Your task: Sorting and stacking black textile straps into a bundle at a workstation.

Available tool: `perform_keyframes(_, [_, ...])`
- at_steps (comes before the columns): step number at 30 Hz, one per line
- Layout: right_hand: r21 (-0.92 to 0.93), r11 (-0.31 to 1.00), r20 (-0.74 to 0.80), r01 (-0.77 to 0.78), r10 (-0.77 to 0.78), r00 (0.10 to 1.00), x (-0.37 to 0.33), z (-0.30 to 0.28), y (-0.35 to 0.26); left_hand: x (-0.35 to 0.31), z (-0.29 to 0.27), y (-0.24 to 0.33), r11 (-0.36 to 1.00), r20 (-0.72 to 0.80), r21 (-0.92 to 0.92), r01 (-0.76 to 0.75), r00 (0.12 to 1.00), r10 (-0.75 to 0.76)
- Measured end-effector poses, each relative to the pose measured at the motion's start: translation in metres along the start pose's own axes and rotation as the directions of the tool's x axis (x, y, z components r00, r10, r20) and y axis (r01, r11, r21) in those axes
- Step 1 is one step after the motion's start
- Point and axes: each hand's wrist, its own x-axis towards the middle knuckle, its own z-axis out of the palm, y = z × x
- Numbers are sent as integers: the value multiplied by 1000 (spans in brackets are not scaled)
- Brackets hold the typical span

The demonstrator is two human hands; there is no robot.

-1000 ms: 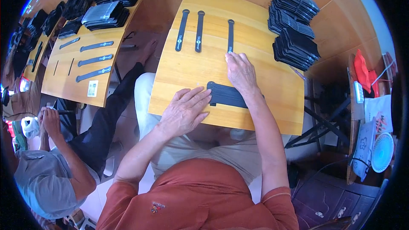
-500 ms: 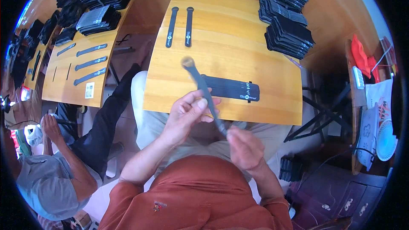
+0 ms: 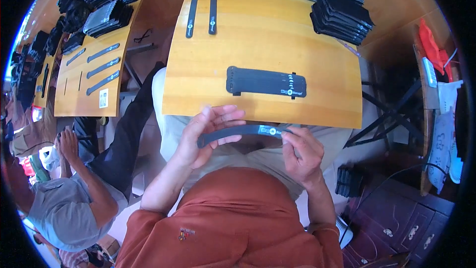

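Note:
A dark grey strap (image 3: 233,131) with a pale printed mark is stretched sideways between my hands, just off the table's near edge. My right hand (image 3: 305,154) pinches its right end between thumb and fingertips. The left end lies across the palm of my left hand (image 3: 196,136), whose fingers are apart and partly extended, not wrapped round it. On the table beyond, a flat stack of similar straps (image 3: 263,81) has narrow dark bands near its ends. Two single straps, one on the left (image 3: 192,15) and one beside it (image 3: 213,12), lie lengthwise farther back.
Bundled black straps (image 3: 342,17) are piled at the wooden table's (image 3: 198,87) far right corner. On the left, another table (image 3: 64,106) bears straps and stacks, with a seated person (image 3: 69,208) near it. A side shelf (image 3: 426,89) and dark drawers (image 3: 396,223) stand right.
The strap has swung from steeply slanted to nearly level, lower and nearer me. My left hand has loosened its pinch and spread its fingers. The view has shifted, showing the table higher.

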Motion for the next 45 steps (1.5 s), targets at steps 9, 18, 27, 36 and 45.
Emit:
perform_keyframes(9, [-10, 997, -38, -76, 76, 996, -2, -1, 11, -13, -20, 3, 993, 38, 113, 27, 999, -32])
perform_keyframes(18, [155, 884, -70, -441, 455, 888, -8, -1, 20, 4, -28, -4, 814, -175, 560, -153, 939, 297])
perform_keyframes(27, [361, 767, -88, -531, 594, 799, -10, 6, 48, 33, -23, 4, 665, -213, 737, -116, 895, 392])
perform_keyframes(36, [386, 715, -107, -583, 663, 741, 0, 10, 70, 52, -14, 15, 666, -229, 745, -49, 918, 324])
perform_keyframes(45, [242, 818, -130, -522, 560, 818, 7, 9, 83, 69, -16, 14, 575, -239, 818, -7, 905, 351])
